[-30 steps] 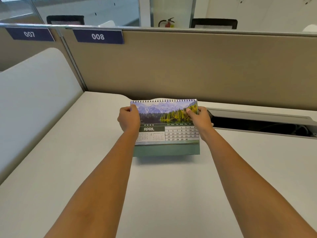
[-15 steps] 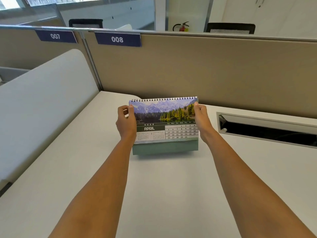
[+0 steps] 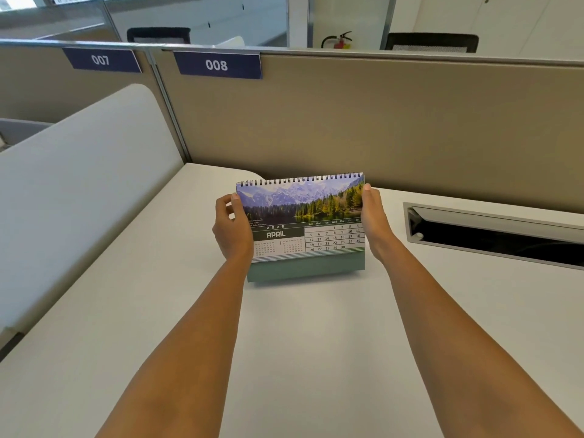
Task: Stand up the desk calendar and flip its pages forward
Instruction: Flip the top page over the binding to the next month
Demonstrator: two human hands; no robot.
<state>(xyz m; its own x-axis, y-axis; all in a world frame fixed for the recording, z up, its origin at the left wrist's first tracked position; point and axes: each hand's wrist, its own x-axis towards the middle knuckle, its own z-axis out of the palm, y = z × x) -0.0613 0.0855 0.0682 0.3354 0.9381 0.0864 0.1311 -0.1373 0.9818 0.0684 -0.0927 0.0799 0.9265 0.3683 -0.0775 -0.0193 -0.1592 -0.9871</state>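
Note:
The desk calendar [image 3: 303, 222] stands upright on its green base on the white desk [image 3: 316, 336], near the back partition. Its front page reads APRIL 2026 under a photo of mountains and a lake, with a black spiral along the top. My left hand [image 3: 230, 229] holds the calendar's left edge, thumb on the front and fingers curled behind. My right hand [image 3: 374, 222] lies flat against the right edge, thumb tip by the upper right corner.
A beige partition [image 3: 379, 121] with labels 007 and 008 runs behind the desk. A white side divider [image 3: 79, 184] borders the left. An open cable trough [image 3: 493, 235] is cut into the desk at the right. Chairs and a fire extinguisher [image 3: 339, 41] stand beyond.
My right thumb has come off the photo and moved to the calendar's right edge. The calendar now stands more upright, and my view has shifted right and down.

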